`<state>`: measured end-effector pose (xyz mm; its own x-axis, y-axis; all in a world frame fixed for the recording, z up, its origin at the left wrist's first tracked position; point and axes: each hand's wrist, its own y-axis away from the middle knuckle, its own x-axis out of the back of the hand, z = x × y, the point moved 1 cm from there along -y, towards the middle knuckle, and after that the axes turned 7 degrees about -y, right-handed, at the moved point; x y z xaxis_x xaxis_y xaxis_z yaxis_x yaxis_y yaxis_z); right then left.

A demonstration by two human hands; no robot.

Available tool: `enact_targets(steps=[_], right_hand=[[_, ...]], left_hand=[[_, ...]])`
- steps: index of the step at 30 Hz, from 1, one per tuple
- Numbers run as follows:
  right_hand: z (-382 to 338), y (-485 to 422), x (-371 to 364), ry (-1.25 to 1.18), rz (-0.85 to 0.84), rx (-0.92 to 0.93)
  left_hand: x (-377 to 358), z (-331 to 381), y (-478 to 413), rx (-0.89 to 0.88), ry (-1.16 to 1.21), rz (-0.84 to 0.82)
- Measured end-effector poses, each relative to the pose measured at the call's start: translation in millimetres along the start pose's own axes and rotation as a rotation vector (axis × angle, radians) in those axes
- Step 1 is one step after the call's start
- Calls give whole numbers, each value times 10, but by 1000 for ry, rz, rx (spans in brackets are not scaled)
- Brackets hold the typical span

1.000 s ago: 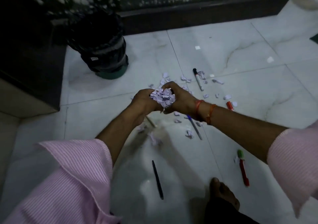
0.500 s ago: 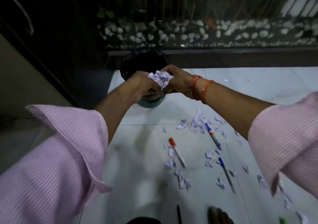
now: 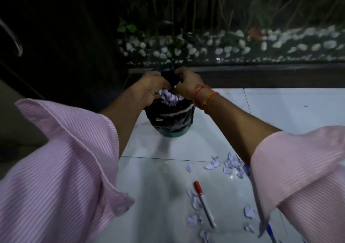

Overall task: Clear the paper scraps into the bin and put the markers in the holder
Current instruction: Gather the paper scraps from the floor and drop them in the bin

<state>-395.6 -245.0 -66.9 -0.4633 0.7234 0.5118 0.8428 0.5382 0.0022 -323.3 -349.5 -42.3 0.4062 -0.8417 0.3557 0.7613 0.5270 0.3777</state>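
Your left hand (image 3: 149, 87) and right hand (image 3: 188, 86) are cupped together around a wad of paper scraps (image 3: 170, 98) right over the bin (image 3: 169, 119). They're feather-light and loose, so open low. More scraps (image 3: 229, 165) lie near right; pinch them gently.

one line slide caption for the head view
Both hands, left hand and right hand, hold paper scraps over the black-lined bin; a red-capped marker lies on the floor.
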Motion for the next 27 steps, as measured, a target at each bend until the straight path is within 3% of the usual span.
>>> enact_targets(steps=[3,7,15,20,24,27], right_hand=[[106,82,71,20,114,59],[335,368,116,-223,232,-38],[1011,1708,10,-221,-15,-246],[1564,2532,-204,16,-213,-264],[1968,2908,-458,312,-382,-226],[2079,3058,-645,400,-389,-213]], left_hand=[[16,-43,58,-12,55,77],[43,-232,380,-69,182,140],[-379,-1150,1229,52,225,-79],[-743,-2031,1618,237,-23,-253],[-854,-2521,1689,92,-560,-375],[-913,-2648,1693,0,-739,-426]])
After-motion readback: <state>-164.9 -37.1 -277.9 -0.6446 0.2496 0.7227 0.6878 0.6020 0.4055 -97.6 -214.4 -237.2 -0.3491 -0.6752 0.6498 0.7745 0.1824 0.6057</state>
